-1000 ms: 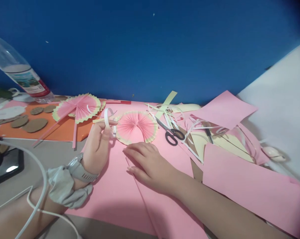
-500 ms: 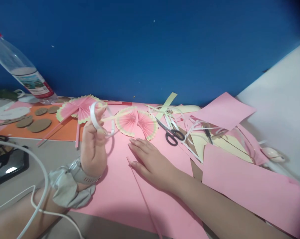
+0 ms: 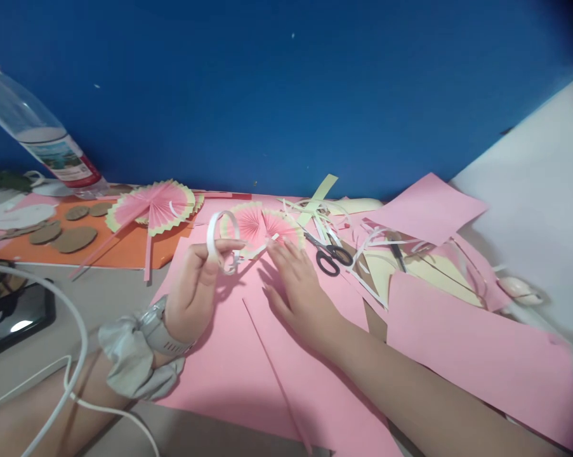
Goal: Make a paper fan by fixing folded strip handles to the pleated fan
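My left hand (image 3: 194, 289) is closed round a thin white roll of tape (image 3: 212, 238), held upright above the pink sheet. A short tape end (image 3: 262, 247) stretches from the roll toward my right fingertips. My right hand (image 3: 298, 295) lies palm down with fingers stretched out, over the near edge of a pleated pink paper fan (image 3: 248, 222) with a pale yellow rim. Part of that fan is hidden behind the hand and the roll. Below my hands a narrow pink paper strip (image 3: 276, 371) rests on the pink sheet (image 3: 219, 381).
Black-handled scissors (image 3: 328, 260) lie right of the fan, among paper offcuts (image 3: 324, 228). Farther right are pink sheets (image 3: 467, 355). At left stand a bottle (image 3: 60, 152), a finished-looking fan with sticks (image 3: 155, 203), cardboard discs (image 3: 75, 239) and a phone (image 3: 19, 317). A white cable (image 3: 84, 343) crosses my left forearm.
My left hand has moved right and slightly down with the tape roll, toward the middle fan. My right hand has slid up and right onto the fan's near edge, away from the pink strip.
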